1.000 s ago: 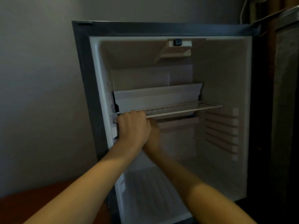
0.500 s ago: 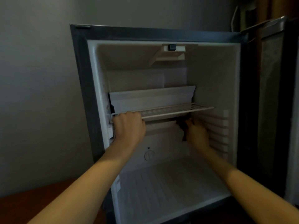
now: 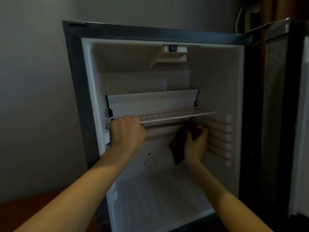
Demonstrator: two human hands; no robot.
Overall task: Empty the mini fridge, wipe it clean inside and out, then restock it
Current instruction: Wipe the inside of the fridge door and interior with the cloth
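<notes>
Left hand: your left hand [image 3: 127, 131] is curled over the front rail of the wire shelf [image 3: 175, 115] at its left end, knuckles toward you, just beside the left inner wall.
Right hand: your right hand [image 3: 195, 143] is bunched round a dark cloth [image 3: 178, 146], below the shelf and near the right wall. The cloth hangs from the left side of your fist.
Shelf edge: the front rail runs from wall to wall, rising slightly to the right in this view.
Side ribs: a stack of moulded ledges [image 3: 220, 136] lines the right wall, just right of your right hand. You cannot tell whether your fingers touch them.
Back wall: a round dial [image 3: 150, 161] sits under the shelf, between your two forearms.
Lower bay: the ribbed floor [image 3: 160, 198] shows from the back wall to the front lip, and both forearms cross above it.
Upper bay: a white folded panel [image 3: 150, 101] stands behind the shelf, and a lamp housing [image 3: 173, 54] hangs at the ceiling.
Mini fridge: the mini fridge [image 3: 76, 91] faces you with its dark frame. Its door [image 3: 275, 114] is swung open at the right, seen nearly edge-on.
Surroundings: a grey wall [image 3: 33, 97] lies to the left and a reddish-brown surface [image 3: 33, 208] is at the lower left.
</notes>
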